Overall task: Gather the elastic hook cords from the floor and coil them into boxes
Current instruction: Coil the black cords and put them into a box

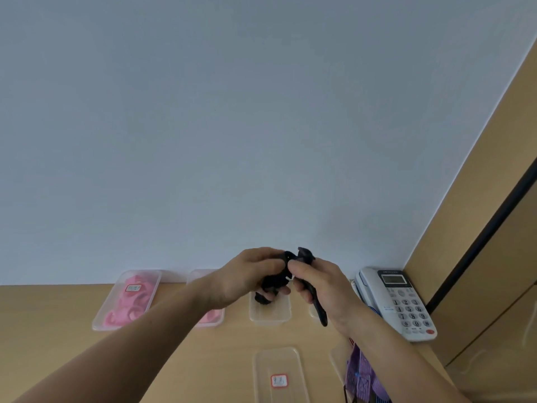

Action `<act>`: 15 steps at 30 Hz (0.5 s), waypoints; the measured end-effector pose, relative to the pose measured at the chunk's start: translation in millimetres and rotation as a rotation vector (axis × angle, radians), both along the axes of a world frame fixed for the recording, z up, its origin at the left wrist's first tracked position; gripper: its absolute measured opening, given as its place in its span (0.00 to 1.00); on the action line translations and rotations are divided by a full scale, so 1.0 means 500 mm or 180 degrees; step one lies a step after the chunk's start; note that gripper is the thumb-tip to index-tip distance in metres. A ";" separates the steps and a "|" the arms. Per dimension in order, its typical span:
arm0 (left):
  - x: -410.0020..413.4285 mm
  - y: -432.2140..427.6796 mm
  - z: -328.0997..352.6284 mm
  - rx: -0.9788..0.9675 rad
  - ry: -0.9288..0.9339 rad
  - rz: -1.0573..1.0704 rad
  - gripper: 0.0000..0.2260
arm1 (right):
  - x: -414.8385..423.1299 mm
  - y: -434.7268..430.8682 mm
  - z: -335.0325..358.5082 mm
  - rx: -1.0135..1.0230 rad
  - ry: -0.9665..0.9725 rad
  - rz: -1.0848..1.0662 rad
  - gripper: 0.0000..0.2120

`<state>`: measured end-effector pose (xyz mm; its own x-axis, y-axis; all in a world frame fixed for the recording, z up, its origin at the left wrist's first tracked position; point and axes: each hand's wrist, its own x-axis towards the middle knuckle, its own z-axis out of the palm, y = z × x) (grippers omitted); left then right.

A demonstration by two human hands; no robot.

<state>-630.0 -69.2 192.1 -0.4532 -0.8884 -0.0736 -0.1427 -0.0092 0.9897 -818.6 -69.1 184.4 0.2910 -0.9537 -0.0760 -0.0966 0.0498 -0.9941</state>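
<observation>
Wooden table (pixel 52 315): clear boxes (pixel 270 315), lid (pixel 279 362), telephone (pixel 404 303).

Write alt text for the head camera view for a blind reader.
A person's left hand and right hand grip a black elastic cord bunched above an open clear box on a wooden desk. A lidded box of pink cords lies left, a white telephone right.

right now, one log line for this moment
step: coiling | left hand: grips black hook cord | right hand: grips its tail | below: clear box
</observation>
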 end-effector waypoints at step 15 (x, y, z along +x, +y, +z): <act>-0.054 0.023 -0.014 -0.0174 -0.0205 0.1167 0.24 | 0.059 0.006 -0.018 -0.0003 -0.1037 -0.1080 0.18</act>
<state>-656.9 -57.7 185.2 -0.1002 -0.9942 -0.0394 -0.2016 -0.0185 0.9793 -788.9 -66.3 175.6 -0.0288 -0.9991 -0.0315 0.2421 0.0236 -0.9700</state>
